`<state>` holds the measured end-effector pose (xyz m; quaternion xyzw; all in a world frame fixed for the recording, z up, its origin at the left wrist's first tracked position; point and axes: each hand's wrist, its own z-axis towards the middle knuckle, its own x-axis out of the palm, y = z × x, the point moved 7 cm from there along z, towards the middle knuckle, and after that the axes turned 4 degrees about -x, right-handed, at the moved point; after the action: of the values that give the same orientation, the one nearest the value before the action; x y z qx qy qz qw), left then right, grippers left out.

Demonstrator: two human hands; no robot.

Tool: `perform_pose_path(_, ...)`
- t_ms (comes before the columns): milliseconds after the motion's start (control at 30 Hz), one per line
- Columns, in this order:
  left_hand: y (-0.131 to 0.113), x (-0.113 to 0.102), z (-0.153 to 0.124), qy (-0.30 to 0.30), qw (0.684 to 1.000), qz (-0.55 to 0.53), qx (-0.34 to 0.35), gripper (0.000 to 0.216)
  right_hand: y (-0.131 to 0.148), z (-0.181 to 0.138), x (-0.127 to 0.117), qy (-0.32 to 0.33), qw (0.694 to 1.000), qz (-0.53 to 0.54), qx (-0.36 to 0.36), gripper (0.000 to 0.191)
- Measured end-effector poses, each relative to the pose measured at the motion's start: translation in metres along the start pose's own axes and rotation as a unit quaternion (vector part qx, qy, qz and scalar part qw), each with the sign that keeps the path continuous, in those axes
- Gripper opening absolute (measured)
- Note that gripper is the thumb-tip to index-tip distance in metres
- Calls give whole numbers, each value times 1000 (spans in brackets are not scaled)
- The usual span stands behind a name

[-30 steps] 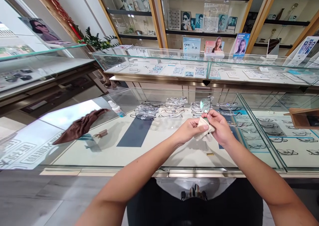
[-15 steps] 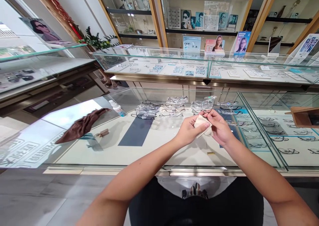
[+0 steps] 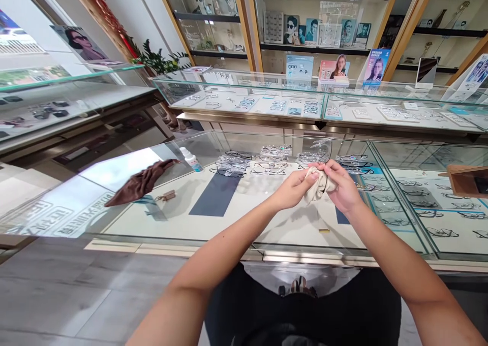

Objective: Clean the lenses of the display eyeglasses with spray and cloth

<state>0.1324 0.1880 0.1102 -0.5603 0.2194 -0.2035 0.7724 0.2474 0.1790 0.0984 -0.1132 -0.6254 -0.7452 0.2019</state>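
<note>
The left hand [image 3: 294, 187] and the right hand [image 3: 343, 186] meet fingertip to fingertip, both closed on a crumpled beige cloth [image 3: 317, 184] that is bunched between them. The left thumb and forefinger pinch the cloth's near side. The right fingers are curled shut around its far side and around the lower part of a pair of glasses [image 3: 323, 148] wrapped in it. The frame and one clear lens stand up just above the knuckles, the rest hidden in the cloth. The grip is held in the air over a glass counter [image 3: 236, 234]. Directly beneath and beyond it, inside the case, lie rows of spectacles [image 3: 267, 160], and a small brass piece [image 3: 324, 230] sits below the hands towards the person. Well off to the left of the grip, on the counter top, a small spray bottle [image 3: 191, 159] lies on its side. Farther left a brown cloth [image 3: 141, 182] lies in a heap with a small tag [image 3: 165, 196] just beside it. Well away to the right stands a wooden box [image 3: 465, 179]. Beyond the hands a second counter [image 3: 244, 89] runs across, and behind it are shelves [image 3: 312, 49] of framed portraits and cards.
</note>
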Motion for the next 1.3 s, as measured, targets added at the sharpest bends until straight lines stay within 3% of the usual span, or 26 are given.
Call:
perform_pose_path(100,-20,-2,10,18,999,-36,8,65,21,12,10,5,1000,15,-15,36)
perform_pose_path(167,-41,-7,21,-3,999,-37,32,64,42,23,25,22,998,17,-52,35)
perform_pose_path(233,-67,-16,34,-61,994,-32,89,62,68,33,44,37,993,8,-111,33)
perform_pose_path(333,-104,-28,45,-186,962,-30,198,58,102,44,70,33,981,-22,-191,25)
perform_pose_path(433,-123,-31,48,-257,934,-21,249,56,119,45,87,32,972,-32,-232,22)
perform_pose_path(567,-127,-28,44,-218,942,-14,255,63,124,39,87,36,967,-34,-249,19)
perform_pose_path(800,-124,-16,35,-15,985,17,173,53,120,43,69,44,984,-28,-172,21)
perform_pose_path(900,-121,-16,36,-53,983,-2,177,51,115,43,71,38,985,-4,-167,23)
perform_pose_path(1133,-116,-29,31,-261,935,-15,240,57,104,34,93,63,980,0,-187,20)
perform_pose_path(1200,-116,-32,31,-276,931,-21,237,59,103,34,94,62,981,-2,-181,19)
perform_pose_path(1300,-115,-33,38,-231,951,-35,203,63,106,38,86,45,982,10,-181,15)
